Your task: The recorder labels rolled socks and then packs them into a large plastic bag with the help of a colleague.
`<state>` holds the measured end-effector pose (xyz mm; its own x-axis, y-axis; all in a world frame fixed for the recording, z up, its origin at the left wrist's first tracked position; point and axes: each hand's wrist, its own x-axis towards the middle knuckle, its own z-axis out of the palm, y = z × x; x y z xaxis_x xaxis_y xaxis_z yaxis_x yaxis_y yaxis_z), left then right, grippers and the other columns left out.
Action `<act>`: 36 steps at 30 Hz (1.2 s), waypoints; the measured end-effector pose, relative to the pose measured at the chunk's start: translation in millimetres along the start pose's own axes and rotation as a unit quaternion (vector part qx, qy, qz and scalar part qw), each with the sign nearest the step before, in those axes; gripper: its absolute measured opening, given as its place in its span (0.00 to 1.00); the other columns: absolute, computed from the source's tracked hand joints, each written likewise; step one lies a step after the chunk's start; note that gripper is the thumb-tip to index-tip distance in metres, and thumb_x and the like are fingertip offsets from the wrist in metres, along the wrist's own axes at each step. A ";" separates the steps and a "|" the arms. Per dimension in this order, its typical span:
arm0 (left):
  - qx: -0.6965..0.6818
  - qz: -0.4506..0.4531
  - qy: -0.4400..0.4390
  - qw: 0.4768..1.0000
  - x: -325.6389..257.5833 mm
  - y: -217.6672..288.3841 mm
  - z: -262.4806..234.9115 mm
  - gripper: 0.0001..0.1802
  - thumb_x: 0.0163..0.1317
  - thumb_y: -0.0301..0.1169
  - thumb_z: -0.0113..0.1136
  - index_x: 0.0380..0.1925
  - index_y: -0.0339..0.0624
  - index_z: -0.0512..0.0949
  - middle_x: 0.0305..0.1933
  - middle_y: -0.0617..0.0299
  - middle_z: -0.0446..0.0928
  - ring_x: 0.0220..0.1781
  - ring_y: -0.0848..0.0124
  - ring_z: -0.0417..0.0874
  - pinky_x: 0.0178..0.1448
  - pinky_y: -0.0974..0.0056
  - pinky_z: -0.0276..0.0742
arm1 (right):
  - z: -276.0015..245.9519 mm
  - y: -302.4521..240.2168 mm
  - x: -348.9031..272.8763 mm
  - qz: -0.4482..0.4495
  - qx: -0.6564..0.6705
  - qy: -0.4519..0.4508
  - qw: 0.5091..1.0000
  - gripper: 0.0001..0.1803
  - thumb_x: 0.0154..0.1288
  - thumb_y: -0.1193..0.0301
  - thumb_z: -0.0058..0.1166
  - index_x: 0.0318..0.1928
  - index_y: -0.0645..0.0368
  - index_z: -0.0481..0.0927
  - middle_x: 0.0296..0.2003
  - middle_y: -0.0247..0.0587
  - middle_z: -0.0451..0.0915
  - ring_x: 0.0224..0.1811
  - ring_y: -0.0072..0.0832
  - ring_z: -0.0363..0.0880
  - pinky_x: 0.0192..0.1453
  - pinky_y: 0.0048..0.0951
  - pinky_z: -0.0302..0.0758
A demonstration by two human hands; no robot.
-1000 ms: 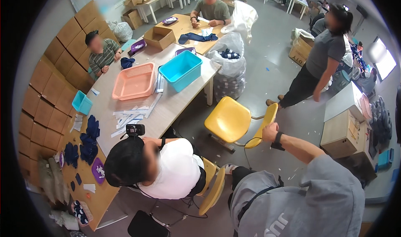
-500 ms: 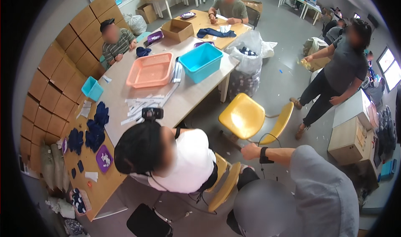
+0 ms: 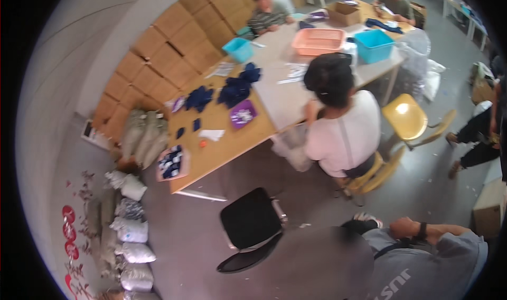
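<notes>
Neither of my hands shows in the head view, and my forearms are out of it too. Nearest below is a black chair (image 3: 250,218) standing on the grey floor. Beyond it, a long wooden table (image 3: 232,152) bears dark navy cloth pieces (image 3: 234,92), a purple tray (image 3: 243,115) with small white pieces in it, and white paper slips (image 3: 211,135). At its near end sits a pink basket (image 3: 172,162) of navy and white rolled items. A person in a white shirt (image 3: 346,131) sits at the adjoining table.
A person in a grey shirt (image 3: 428,263) is close at lower right. Stuffed sacks (image 3: 134,228) line the left wall, and stacked cartons (image 3: 158,67) rise behind the table. Yellow chairs (image 3: 404,116) stand at right. An orange basket (image 3: 318,42) and blue bins (image 3: 374,46) occupy the far table.
My view has swung left, so the table and sacks come further in. The grey-shirted person's outstretched arm is now bent in toward the chest. The seated person has turned toward the table.
</notes>
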<state>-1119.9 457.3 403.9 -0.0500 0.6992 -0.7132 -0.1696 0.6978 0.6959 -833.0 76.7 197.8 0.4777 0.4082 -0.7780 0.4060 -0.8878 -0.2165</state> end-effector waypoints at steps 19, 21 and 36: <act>-0.079 -0.004 0.069 0.994 324.0 342.9 -184.8 0.23 0.72 0.39 0.51 0.16 0.55 0.58 0.15 0.72 0.54 0.16 0.76 0.49 0.21 0.67 0.49 | -17.0 -639.8 81.0 -0.339 -0.012 -0.017 0.940 0.19 0.66 0.54 0.46 0.39 0.57 0.79 0.31 0.55 0.83 0.35 0.55 0.83 0.38 0.56 0.78; -0.069 -0.009 0.041 0.997 377.3 386.9 -206.5 0.23 0.72 0.38 0.50 0.16 0.55 0.58 0.15 0.72 0.54 0.16 0.76 0.49 0.21 0.67 0.49 | 22.0 -711.7 90.3 -0.337 0.006 -0.030 0.941 0.19 0.66 0.55 0.46 0.39 0.57 0.79 0.31 0.55 0.83 0.35 0.55 0.83 0.38 0.55 0.78; 0.086 -0.089 -0.231 0.965 736.5 662.5 -57.9 0.18 0.74 0.37 0.48 0.21 0.54 0.62 0.18 0.71 0.58 0.18 0.77 0.54 0.22 0.70 0.54 | 3.2 -1061.2 217.4 -0.219 0.266 0.080 0.935 0.23 0.71 0.47 0.47 0.46 0.53 0.81 0.36 0.48 0.85 0.40 0.50 0.84 0.41 0.47 0.78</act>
<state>-1326.1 1425.5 334.8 0.4163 0.5333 -0.7364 0.0333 0.8004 0.5985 -1162.5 1107.0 256.6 0.4846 0.7460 -0.4568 0.1659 -0.5911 -0.7894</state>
